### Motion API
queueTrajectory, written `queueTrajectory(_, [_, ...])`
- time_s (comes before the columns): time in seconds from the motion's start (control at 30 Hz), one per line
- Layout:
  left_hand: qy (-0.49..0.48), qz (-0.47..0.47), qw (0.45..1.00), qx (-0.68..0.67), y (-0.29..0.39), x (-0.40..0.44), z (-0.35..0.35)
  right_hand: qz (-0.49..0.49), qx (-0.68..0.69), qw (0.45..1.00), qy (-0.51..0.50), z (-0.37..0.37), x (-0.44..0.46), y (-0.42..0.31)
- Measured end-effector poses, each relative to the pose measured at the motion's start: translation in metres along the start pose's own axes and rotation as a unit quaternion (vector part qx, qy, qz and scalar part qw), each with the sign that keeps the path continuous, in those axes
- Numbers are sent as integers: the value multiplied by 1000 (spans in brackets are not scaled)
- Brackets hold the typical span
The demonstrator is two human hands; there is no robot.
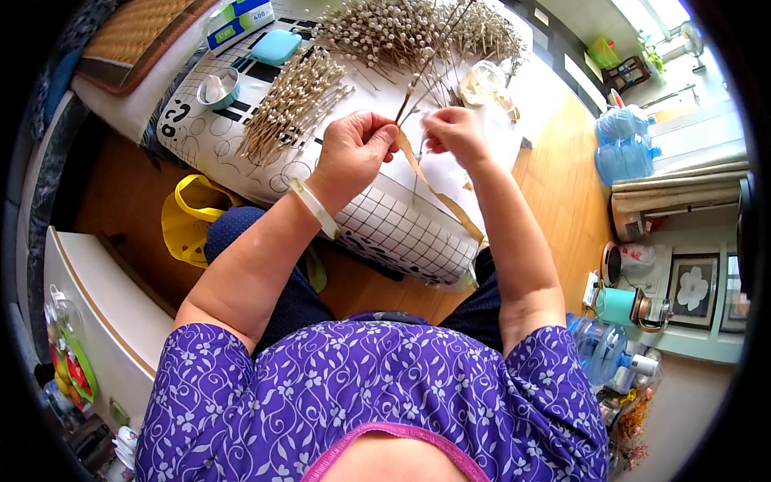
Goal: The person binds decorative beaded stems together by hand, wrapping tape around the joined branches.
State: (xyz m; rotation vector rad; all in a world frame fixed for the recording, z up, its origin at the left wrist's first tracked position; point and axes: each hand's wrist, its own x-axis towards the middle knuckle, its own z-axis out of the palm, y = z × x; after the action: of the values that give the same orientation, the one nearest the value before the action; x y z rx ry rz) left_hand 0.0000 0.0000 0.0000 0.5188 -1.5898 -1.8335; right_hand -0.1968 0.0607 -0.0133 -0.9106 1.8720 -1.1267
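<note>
Set inside a home, as shown by the wooden floor [562, 161], the framed flower picture [692, 287], the large water bottles [625, 157] and, small in the distance, perhaps a fan [691, 38].

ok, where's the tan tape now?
Head view, just right of centre: the tan tape trails from the left hand's pinch, down and right toward the right end of the grid cloth.

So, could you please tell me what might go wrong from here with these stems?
The brown strip trails from near the left hand toward the right forearm, so it could snag or twist. The twig pinched in that hand might catch on the large pile of budded stems seen beyond it. The smaller bundle, near the left hand, shows no tie, so a knock could scatter it.
</note>
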Motion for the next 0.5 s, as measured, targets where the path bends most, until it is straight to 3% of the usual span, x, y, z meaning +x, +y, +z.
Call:
queueTrajectory(0.1, [-2, -29, 999, 21, 2, -15, 1, -171, 194, 949, 182, -5, -37, -19])
queueTrajectory(0.17, [4, -41, 999, 34, 2, -7, 0, -247, 232, 907, 249, -13, -52, -40])
queueTrajectory(0.23, [-10, -23, 1000, -11, -9, 3, 11, -278, 229, 923, 135, -36, -66, -46])
queueTrajectory(0.3, [-2, -36, 999, 0, -10, 5, 19, -238, 239, 936, 97, -24, -72, -45])
queueTrajectory(0.5, [-39, -34, 999, 19, -14, 6, 28, -202, 224, 949, 94, 2, -58, -30])
